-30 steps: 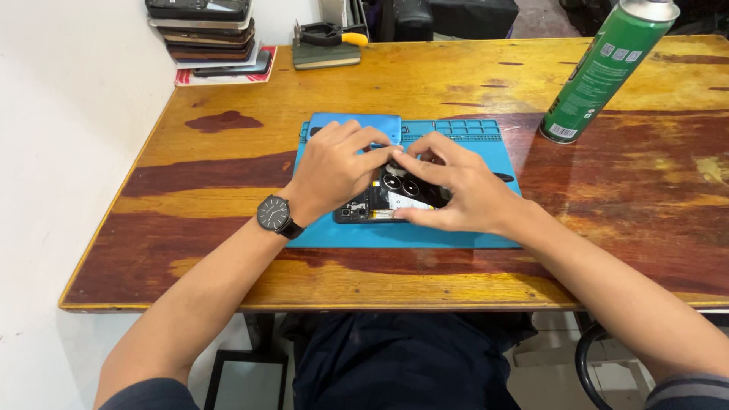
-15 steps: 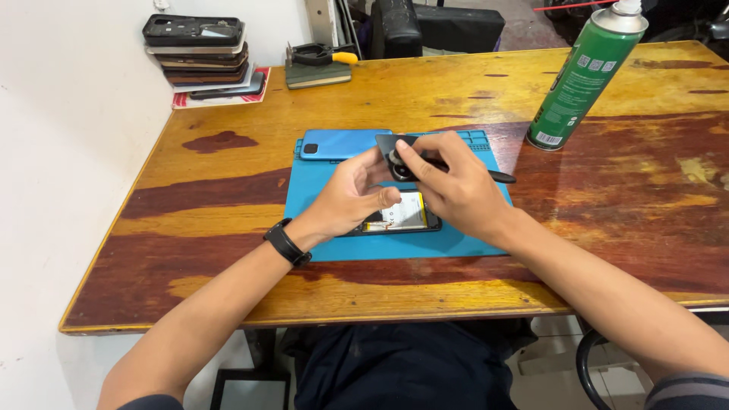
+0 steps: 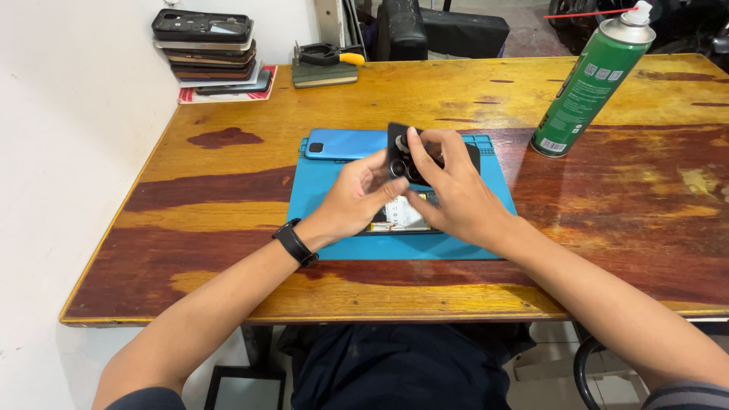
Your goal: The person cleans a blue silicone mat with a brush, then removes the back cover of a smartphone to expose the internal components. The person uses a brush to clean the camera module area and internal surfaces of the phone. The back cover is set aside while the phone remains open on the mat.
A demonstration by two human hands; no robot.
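Both hands, left hand (image 3: 357,199) and right hand (image 3: 448,190), pinch a black phone part (image 3: 402,156) above the blue mat (image 3: 319,190), its long axis tilted upright, top end pointing far.

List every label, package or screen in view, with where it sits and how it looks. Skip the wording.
Spray can: far right of the table, tilted, green cylinder, white cap, white label patches and a barcode.
Blue phone: back edge of the blue mat, lying back up; no screen shows.
Opened phone: on the mat under both hands, with a white label patch inside.
Stack of phones: far left corner, dark.
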